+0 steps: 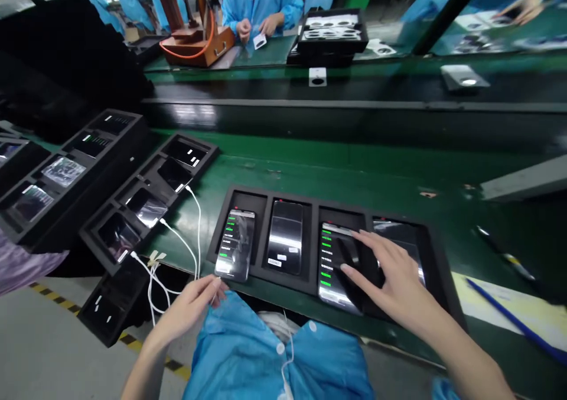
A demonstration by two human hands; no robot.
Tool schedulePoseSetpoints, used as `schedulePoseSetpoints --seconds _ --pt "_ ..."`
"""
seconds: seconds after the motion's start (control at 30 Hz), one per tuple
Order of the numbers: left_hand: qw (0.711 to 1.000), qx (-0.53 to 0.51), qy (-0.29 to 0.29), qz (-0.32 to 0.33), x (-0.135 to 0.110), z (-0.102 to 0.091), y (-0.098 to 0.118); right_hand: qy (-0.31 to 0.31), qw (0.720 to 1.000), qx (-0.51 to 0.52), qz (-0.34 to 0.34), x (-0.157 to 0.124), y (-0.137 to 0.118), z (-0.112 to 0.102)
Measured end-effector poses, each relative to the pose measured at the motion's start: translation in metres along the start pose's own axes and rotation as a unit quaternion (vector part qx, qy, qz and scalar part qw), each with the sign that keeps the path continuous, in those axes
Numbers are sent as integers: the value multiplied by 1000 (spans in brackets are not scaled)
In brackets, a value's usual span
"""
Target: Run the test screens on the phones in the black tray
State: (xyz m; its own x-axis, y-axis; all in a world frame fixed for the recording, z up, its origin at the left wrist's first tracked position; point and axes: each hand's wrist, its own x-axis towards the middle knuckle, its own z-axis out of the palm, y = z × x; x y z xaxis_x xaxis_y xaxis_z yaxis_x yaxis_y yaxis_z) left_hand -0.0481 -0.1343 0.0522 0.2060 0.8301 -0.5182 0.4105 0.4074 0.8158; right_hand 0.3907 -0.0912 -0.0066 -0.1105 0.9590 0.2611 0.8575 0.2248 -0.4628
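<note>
Green-topped workbench (376, 169) lying under and ahead of the fingers (354, 273). Beyond it, farther from the fingers, a black conveyor belt (354, 93) runs left to right and carries white lamp glare (195, 115). Past the belt stands a second green bench (266, 54). Below and left of the fingers, grey floor (35, 353) edged with yellow-and-black hazard tape (53, 296).
</note>
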Motion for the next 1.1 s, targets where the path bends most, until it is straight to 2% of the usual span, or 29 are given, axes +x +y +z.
schedulePoseSetpoints --seconds 0.07,0.1,0.2,0.23,0.3,0.4,0.57,0.73,0.97,1.1 --pt "994 102 30 0 -6 -13 10 -1 1000 -7 8 -4 -2 5" --pt "986 154 68 12 -8 -17 14 1 1000 -6 11 -4 -4 7" --pt "931 271 210 125 -3 -16 21 20 1000 9 19 -3 -12 10" --pt "908 298 239 172 1 -13 21 30 999 17 21 -4 -14 10" --pt "872 346 252 238 10 -4 20 50 998 35 26 -5 -15 10" --pt "848 397 236 260 21 5 15 69 995 54 37 -10 -14 9" --pt "848 388 255 258 21 2 6 95 991 70 64 -19 -13 6" --pt "867 360 248 240 21 -1 7 110 989 71 70 -21 -16 8" --pt "904 227 298 204 28 8 6 99 990 83 55 -13 -20 12" --pt "916 189 306 180 30 9 1 99 990 83 47 -9 -22 17"
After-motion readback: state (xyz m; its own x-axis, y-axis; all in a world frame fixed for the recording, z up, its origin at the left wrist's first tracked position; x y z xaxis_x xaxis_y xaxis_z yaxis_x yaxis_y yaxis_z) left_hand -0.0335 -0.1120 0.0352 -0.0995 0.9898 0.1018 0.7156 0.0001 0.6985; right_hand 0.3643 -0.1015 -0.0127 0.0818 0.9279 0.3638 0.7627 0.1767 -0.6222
